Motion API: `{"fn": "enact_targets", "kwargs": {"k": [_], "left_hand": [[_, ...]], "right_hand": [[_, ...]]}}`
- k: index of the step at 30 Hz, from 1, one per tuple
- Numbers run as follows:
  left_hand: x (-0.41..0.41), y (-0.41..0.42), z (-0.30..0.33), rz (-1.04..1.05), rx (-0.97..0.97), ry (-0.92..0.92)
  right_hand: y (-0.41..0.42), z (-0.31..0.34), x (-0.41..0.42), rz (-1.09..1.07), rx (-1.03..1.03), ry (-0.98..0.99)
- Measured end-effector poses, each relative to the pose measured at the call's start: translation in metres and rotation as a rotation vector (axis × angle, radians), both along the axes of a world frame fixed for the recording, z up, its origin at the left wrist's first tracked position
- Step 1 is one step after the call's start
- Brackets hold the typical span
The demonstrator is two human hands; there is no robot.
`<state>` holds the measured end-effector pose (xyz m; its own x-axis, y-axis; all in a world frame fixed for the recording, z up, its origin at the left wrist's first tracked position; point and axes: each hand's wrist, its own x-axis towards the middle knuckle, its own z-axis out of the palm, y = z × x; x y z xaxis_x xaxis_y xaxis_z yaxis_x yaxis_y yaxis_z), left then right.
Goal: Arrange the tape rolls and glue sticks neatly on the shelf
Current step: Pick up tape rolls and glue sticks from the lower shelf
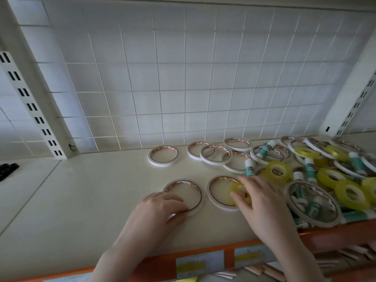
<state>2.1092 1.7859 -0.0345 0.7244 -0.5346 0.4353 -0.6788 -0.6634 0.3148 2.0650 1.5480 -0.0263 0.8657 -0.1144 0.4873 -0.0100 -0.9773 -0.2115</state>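
Both hands reach palm-down over the cream shelf [91,200]. The left hand [160,208] curls its fingers on the near rim of a flat white tape ring [195,187]. The right hand [262,204] pinches a small yellow tape roll [237,189] over a second white ring [215,198], beside the jumbled pile of tape rolls and glue sticks [325,176] at right.

My left hand [160,208] pinched the near rim of a white tape ring [183,197] while my right hand [262,202] held a small yellow roll [240,193] just right of that ring.
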Motion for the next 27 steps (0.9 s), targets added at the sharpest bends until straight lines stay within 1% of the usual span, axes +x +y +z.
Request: {"fn": "enact_targets", "kwargs": {"k": [3,6,11,14,17,20,22,27], "left_hand": [[0.002,0.002,-0.001,0.005,-0.005,-0.036],[0.003,0.005,-0.001,0.014,0.001,-0.053],[0.003,0.010,0.004,0.062,0.013,-0.128],[0.000,0.014,0.006,0.090,0.006,-0.150],[-0.003,0.023,0.010,0.114,0.018,-0.177],[-0.010,0.040,0.017,0.175,0.023,-0.216],[-0.017,0.055,0.021,0.223,0.028,-0.250],[-0.039,0.101,0.026,0.343,0.047,-0.275]], "right_hand": [[-0.001,0.003,0.000,-0.025,-0.031,0.094],[0.000,0.006,-0.001,-0.022,-0.037,0.144],[0.005,0.010,-0.001,0.002,0.037,0.070],[0.013,0.015,0.000,0.070,0.101,0.047],[0.023,0.015,0.005,0.139,0.117,0.011],[0.039,0.016,0.010,0.234,0.219,-0.054],[0.051,0.016,0.013,0.286,0.285,-0.055],[0.090,0.016,0.019,0.386,0.311,-0.013]]}}
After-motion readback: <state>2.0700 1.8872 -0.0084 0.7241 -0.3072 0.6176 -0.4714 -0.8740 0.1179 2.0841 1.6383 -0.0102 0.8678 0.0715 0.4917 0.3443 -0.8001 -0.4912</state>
